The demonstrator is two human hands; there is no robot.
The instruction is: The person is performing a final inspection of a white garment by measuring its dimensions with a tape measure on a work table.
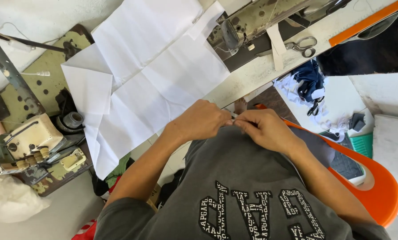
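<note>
**Two hands meet over a sliver of white at the sewing station**

We look down on our own two hands, drawn together just above the lap and in front of the grey shirt. The left hand is curled nearly closed, knuckles up, its thumb and forefinger pressed toward the right. The right hand mirrors it, fingers bent tight, tips pinched against the left. Between them shows a small white piece, thin and pale; we cannot tell whether it is thread, tape or a fabric scrap, since the fingers hide most of it. Both hands seem to grip it, held close to the body, which we judge suits fine fingertip work that needs a steady view.

The white piece sits right at the meeting point of the fingertips, touching both hands, near the edge of the counter but off it.

On the counter, sheets of white fabric lie spread flat and overlapping, within easy reach ahead of the left hand. A sewing machine stands beyond them at the top, with scissors resting just beside its base. To the far left sits a cream-coloured overlock machine, well apart from the hands. An orange plastic chair curves around our right side, and a heap of blue and white cloth lies below the counter's edge.
</note>
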